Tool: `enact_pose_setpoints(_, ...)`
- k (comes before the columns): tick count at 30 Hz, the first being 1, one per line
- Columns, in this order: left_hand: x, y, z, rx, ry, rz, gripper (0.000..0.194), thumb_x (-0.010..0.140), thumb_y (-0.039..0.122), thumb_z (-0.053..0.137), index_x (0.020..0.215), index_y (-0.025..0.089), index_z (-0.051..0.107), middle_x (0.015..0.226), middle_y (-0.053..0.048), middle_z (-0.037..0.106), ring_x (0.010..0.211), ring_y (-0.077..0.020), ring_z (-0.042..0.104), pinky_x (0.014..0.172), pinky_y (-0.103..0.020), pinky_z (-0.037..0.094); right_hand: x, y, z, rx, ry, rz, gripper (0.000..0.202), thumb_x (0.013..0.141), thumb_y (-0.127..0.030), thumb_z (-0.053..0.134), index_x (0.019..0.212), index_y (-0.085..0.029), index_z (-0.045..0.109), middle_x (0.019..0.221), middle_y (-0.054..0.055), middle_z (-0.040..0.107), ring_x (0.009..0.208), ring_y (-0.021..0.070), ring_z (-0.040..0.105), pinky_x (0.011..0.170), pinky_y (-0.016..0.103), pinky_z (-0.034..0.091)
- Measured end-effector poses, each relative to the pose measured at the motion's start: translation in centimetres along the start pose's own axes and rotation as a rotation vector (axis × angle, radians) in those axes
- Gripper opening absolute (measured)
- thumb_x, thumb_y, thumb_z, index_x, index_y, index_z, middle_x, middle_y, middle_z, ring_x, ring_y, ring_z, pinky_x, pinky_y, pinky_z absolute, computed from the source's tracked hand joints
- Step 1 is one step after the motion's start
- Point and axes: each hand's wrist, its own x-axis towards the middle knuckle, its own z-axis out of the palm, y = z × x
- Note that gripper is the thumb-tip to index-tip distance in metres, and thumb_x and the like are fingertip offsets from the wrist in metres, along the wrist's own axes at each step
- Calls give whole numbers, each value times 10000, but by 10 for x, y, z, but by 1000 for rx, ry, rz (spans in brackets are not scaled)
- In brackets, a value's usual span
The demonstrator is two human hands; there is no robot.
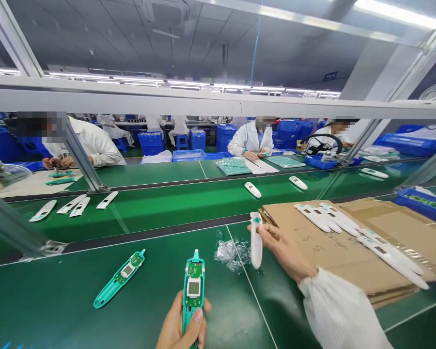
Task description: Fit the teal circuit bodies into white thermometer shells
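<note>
Two parts are in hand, one each side, well apart from each other. Nearest me, the slim teal plastic shell with an open face, a green circuit board and a small grey screen in a white frame (194, 288), is in the left hand (173, 325): the fingers are closed around its lower end, thumb laid across the front, narrow tip pointing far. To the right and farther off, the right hand (288, 253) pinches a long white plastic casing with a teal mark near its top (256, 245), upright, over the table beside the cardboard.

I judge the step in hand to be holding shell and casing separately, not yet fitted. From my remote seat, I'd say a next move calls for a steady left grip, clear of the exposed board, and the casing turned so its inner side and direction can be checked.

Just left of the casing, crumpled clear plastic film (232, 254) lies on the dark green tabletop (69, 291). Farther left rests a second teal shell with its board showing (120, 278). On the right, flat brown cardboard (305, 261) bears a group of white casings (385, 249). On the far side, more white casings (253, 189) lie scattered along a bright green belt (174, 201), and beyond it a co-worker in a white coat (253, 140) sits working.
</note>
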Motion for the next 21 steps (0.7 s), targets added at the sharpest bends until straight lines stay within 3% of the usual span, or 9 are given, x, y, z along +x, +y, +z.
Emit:
enact_pose_setpoints(3,1,4,9,22,50,20,507,819,666,691,937,183,588,583,48,473,516,-88,424,542,-234,353,-54,-13,54,630,-189,117,580,898,-669,569,1258,-224,663,1261,142,689,1013,263,671,833,407,553)
enact_pose_setpoints(7,-5,14,25,54,151,69,474,850,620,687,1021,186,602,731,8,586,636,-106,512,636,-233,431,-97,-21,92,891,-297,256,589,817,-655,691,1236,-241,684,1275,135,687,985,259,678,867,406,553)
enact_pose_setpoints(11,-9,21,38,81,221,67,560,799,596,751,1157,187,614,1011,-73,717,888,-192,643,823,-282,483,-110,-20,102,1007,-369,311,565,777,-603,757,1205,-238,699,1278,123,678,1060,248,660,946,377,519)
enact_pose_setpoints(15,-10,22,40,163,250,13,556,767,602,773,1107,178,653,1002,-86,744,925,-232,666,835,-299,490,-115,-19,101,1025,-371,336,559,745,-574,801,1182,-239,706,1298,112,670,1076,236,659,928,337,517)
enact_pose_setpoints(19,-11,19,34,236,313,1,593,887,675,580,1233,198,651,1170,-104,722,1082,-248,648,911,-311,487,-114,-21,100,994,-349,314,578,792,-567,770,1244,-222,670,1255,138,690,1073,261,676,950,383,519)
enact_pose_setpoints(21,-13,16,32,324,356,0,646,952,690,427,1338,206,613,1148,-105,725,1032,-238,658,898,-330,496,-113,-20,103,928,-271,309,578,822,-547,753,1290,-230,630,1254,140,692,1056,262,691,976,413,515)
